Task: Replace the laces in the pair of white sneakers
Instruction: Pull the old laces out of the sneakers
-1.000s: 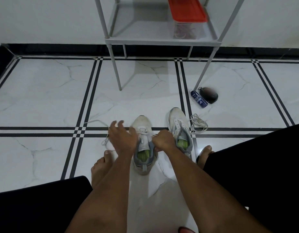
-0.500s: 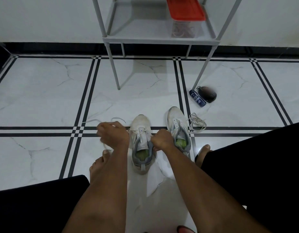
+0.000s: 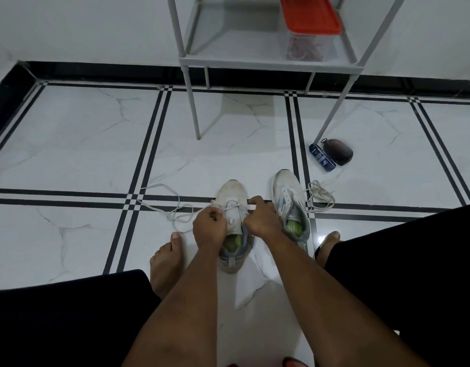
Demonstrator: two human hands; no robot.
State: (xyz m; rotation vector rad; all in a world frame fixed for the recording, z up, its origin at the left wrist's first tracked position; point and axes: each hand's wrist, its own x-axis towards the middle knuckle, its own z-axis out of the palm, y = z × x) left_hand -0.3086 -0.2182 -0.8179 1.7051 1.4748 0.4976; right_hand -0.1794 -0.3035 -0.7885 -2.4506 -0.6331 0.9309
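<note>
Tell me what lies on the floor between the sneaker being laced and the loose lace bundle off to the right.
The second sneaker, unlaced, stands between the sneaker being laced and the loose lace bundle, as the head view shows.

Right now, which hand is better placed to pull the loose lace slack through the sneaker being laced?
Left. The left hand already pinches the flat white lace whose slack trails leftward on the floor; the right hand holds the short end across the white sneaker.
</note>
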